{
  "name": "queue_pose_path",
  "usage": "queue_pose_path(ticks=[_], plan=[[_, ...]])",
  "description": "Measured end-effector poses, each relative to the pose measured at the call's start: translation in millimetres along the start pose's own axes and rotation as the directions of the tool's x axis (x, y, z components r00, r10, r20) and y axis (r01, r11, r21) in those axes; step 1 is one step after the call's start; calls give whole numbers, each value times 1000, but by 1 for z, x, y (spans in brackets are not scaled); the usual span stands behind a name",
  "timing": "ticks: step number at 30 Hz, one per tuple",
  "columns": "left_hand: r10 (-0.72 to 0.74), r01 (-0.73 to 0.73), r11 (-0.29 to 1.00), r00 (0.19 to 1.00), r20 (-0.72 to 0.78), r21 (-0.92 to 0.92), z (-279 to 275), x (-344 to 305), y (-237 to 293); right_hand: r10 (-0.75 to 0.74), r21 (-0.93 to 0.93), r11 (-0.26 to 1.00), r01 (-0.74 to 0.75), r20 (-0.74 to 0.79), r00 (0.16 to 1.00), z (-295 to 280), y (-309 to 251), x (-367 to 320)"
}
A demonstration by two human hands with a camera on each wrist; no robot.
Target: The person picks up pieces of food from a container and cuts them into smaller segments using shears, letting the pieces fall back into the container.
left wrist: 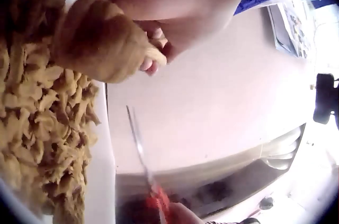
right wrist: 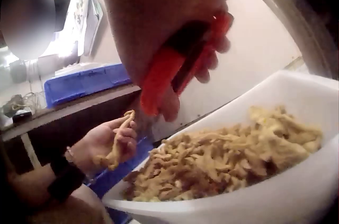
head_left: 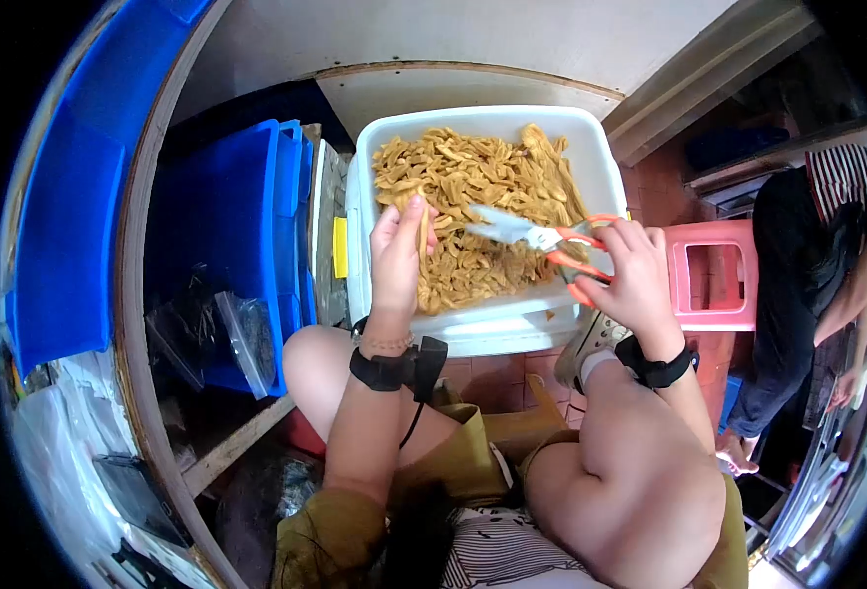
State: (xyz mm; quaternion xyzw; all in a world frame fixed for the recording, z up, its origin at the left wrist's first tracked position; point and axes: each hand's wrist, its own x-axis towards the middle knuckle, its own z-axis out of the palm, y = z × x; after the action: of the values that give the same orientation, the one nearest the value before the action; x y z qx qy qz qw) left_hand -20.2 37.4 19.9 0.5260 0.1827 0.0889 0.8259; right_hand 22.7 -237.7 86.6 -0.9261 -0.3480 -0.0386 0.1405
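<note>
My left hand (head_left: 400,247) pinches a tan, strip-like piece (head_left: 420,234) over the left side of a white tub (head_left: 605,167). In the right wrist view that piece (right wrist: 117,142) hangs from the left hand's (right wrist: 100,143) fingers. My right hand (head_left: 635,275) grips red-handled scissors (head_left: 522,231), their blades pointing left toward the left hand without touching the piece. The left wrist view shows the blades (left wrist: 139,144) below the left hand (left wrist: 153,49). Many tan pieces (head_left: 483,177) fill the tub, with longer uncut-looking ones at its right.
Blue bins (head_left: 217,216) and clear plastic bags (head_left: 247,339) are at the left. A pink stool (head_left: 713,275) stands right of the tub, beside another person (head_left: 797,275) in dark trousers. A pale panel (head_left: 473,98) rises behind the tub.
</note>
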Motion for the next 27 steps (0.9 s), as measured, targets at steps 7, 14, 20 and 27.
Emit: queue_pose_path(ticks=[7, 14, 20, 27], plan=[[-157, 126, 970, 978, 138, 209, 15, -8, -5, 1, -99, 995, -20, -194, 981, 3, 0, -6], [-242, 167, 948, 931, 272, 271, 17, -10, -4, -34, -80, 996, 27, -86, 996, 10, 2, -6], [-182, 130, 978, 915, 359, 165, 27, -19, -7, 327, 341, 838, -426, 311, 892, 26, 10, -15], [-252, 224, 964, 941, 227, 144, 18, -10, -2, 180, 272, 951, -144, -111, 977, 17, 1, -6]])
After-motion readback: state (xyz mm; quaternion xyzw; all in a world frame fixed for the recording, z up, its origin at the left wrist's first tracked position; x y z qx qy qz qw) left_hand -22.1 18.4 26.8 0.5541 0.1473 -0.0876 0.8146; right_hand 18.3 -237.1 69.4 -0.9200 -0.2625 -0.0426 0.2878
